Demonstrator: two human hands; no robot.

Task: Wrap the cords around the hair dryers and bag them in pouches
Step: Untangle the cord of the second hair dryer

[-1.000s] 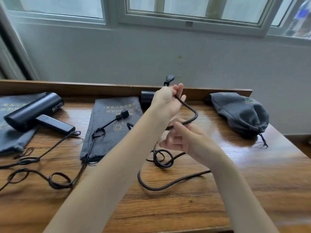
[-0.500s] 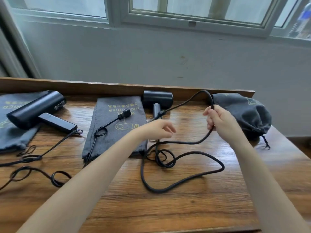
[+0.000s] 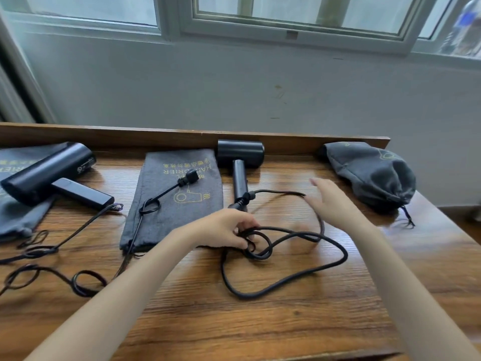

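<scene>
A black hair dryer point(image 3: 240, 157) lies at the back middle of the wooden table point(image 3: 286, 316), handle toward me. Its thick black cord point(image 3: 299, 276) sprawls in loose loops in front of it. My left hand point(image 3: 229, 230) pinches the cord where the loops cross. My right hand point(image 3: 335, 201) hovers open and blurred above the cord's far loop, holding nothing. A flat grey pouch point(image 3: 161, 212) lies left of the dryer. A second dryer point(image 3: 49, 173) rests on another pouch point(image 3: 15, 217) at the far left; its thin cord point(image 3: 52, 277) trails forward.
A filled, drawn-shut grey pouch point(image 3: 372, 178) sits at the back right corner. A plug point(image 3: 187, 177) on a thin cord lies on the flat middle pouch. A raised wooden ledge point(image 3: 156, 136) runs along the table's back, under a wall and window.
My right hand let go of the cord and opened. My left hand dropped to the table and took hold of the cord at the crossing loops.
</scene>
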